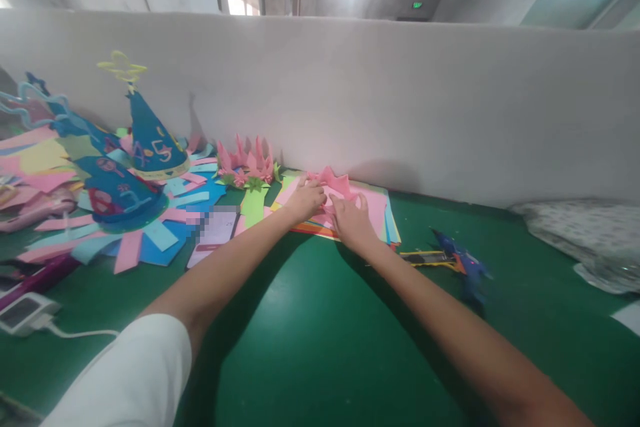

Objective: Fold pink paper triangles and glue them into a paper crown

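Observation:
Both my arms reach far forward over the green table (pixel 310 340). My left hand (pixel 306 200) and my right hand (pixel 351 219) meet on a folded pink paper piece (pixel 336 183) with pointed tips. It lies on a stack of coloured paper sheets (pixel 381 213) against the white back wall. The fingers of both hands are curled and pinch the pink paper. A finished pink paper flower with green leaves (pixel 247 165) stands just left of the stack.
Two blue paper cone hats (pixel 153 140) sit on pink and blue paper strips at the left. A yellow utility knife (pixel 426 257) and a dark blue paper shape (pixel 467 265) lie right of my hands. A white device with a cable (pixel 24 313) is at the near left, a patterned cloth (pixel 580 227) at the far right.

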Demonstrator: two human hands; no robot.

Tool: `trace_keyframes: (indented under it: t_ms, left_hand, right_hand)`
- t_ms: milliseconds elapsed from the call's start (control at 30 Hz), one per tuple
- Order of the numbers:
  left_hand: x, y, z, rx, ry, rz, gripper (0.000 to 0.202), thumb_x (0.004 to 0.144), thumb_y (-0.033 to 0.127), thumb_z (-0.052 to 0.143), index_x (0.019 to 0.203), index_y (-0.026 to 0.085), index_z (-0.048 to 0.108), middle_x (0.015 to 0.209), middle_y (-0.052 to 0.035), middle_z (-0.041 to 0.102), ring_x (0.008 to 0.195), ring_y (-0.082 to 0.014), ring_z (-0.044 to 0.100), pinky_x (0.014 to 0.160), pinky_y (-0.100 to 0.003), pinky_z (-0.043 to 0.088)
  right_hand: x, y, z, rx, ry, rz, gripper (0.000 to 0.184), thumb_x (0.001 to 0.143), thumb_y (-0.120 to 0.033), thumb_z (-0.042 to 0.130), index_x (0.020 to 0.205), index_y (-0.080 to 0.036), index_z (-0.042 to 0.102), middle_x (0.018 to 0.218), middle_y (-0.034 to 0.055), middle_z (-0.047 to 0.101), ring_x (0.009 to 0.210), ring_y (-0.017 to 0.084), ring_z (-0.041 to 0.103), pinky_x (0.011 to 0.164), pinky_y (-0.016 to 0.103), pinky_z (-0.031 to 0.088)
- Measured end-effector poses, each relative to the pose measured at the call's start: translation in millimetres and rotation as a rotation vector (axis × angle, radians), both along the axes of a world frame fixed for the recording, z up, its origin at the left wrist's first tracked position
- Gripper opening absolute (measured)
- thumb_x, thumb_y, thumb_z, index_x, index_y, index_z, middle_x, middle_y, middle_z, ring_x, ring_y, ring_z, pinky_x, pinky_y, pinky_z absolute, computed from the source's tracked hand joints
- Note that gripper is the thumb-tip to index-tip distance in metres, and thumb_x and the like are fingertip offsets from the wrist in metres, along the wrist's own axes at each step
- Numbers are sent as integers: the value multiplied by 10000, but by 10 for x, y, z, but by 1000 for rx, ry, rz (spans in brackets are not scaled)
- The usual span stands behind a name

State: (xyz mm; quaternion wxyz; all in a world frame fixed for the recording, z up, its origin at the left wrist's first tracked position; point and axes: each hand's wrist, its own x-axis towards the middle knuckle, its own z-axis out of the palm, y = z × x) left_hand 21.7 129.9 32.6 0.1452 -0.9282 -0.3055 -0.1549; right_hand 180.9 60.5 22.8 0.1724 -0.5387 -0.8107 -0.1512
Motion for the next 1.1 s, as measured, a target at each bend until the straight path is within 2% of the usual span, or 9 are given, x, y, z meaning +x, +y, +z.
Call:
trace_keyframes:
  t_ms: [133,200,333,433,500,633,733,933,1100]
  left_hand:
    - [-96,-127,102,13,-136,-19,330,792,239,647,1100,180,545,1171,-93,579,1160,-238,449,992,-427,209]
    - [-191,-216,163,15,-211,19,357,796,218,630,1134,183,522,1220,-91,551,1172,-236,446,968,-407,250]
    - [-472,-403,224,-50,-308,152,256,812,193,582,1067,185,561,1158,-81,585,1074,-233,520,913,-392,321]
    - [-674,-538,189,-135,-350,186,176,817,178,551,985,193,601,1054,-58,634,1015,-220,559,888,-373,368]
    - [-747,-624,145,-198,-368,156,154,813,163,539,945,179,617,978,-54,655,953,-204,584,851,-343,412]
    - [-729,-779,77,-296,-389,87,127,805,122,526,871,159,629,913,-49,679,850,-175,616,792,-302,454]
    - [-652,-862,70,-344,-361,62,115,806,122,531,845,161,632,855,-33,680,801,-158,619,757,-274,461]
    - [-542,-947,108,-431,-315,84,109,817,145,534,859,164,633,858,-30,679,803,-161,613,731,-260,455]
    - [-489,-1036,103,-481,-291,63,111,807,143,540,860,169,634,850,-20,683,784,-159,615,709,-252,450]
  right_hand:
    - [20,-55,80,78,49,-1,481,888,-244,363,1348,-104,343,1321,176,488,1221,261,413,1048,517,104]
    - [37,-99,154,117,83,4,478,888,-250,367,1345,-112,348,1351,154,462,1264,240,364,1062,484,100]
    - [76,-178,233,125,103,28,436,890,-217,362,1314,-124,394,1323,134,491,1244,213,386,1061,447,113]
    - [77,-185,203,113,66,49,400,890,-190,358,1278,-150,444,1316,133,498,1224,225,404,1049,467,104]
    - [52,-155,167,83,29,68,372,895,-194,363,1246,-168,485,1310,134,506,1209,241,416,1039,484,90]
    - [-11,-45,124,-69,32,52,310,878,-185,407,1131,-185,587,1128,122,633,1050,242,525,995,470,139]
    - [-1,38,135,-112,67,16,310,863,-142,396,1048,-190,640,1000,96,687,934,219,576,931,431,205]
    - [112,111,166,-136,84,6,343,819,-97,401,1000,-213,669,989,63,703,933,192,585,869,381,222]
    - [107,88,132,-152,57,0,302,825,-147,429,980,-211,681,938,74,700,888,208,575,841,396,219]
